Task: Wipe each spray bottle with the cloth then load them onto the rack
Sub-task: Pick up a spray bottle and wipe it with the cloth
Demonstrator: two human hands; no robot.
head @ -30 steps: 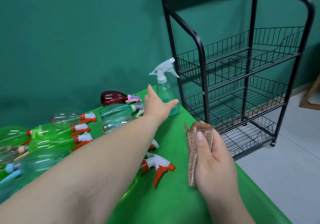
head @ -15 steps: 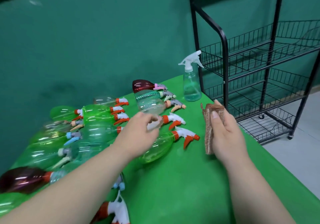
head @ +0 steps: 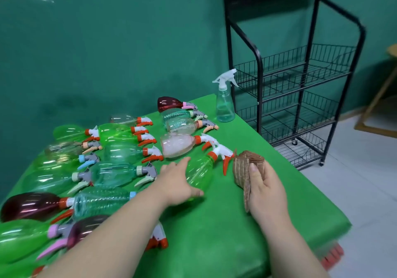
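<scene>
Just in front of the open left hand (head: 177, 184), the green bottle (head: 200, 173) is lying on the tabletop (head: 214, 234), nozzle pointing away, while the right hand (head: 267, 188) is squeezing the cloth (head: 245, 166) beside it.

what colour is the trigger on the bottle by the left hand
Orange-red trigger on a white spray head, seen best in the head view.
</scene>
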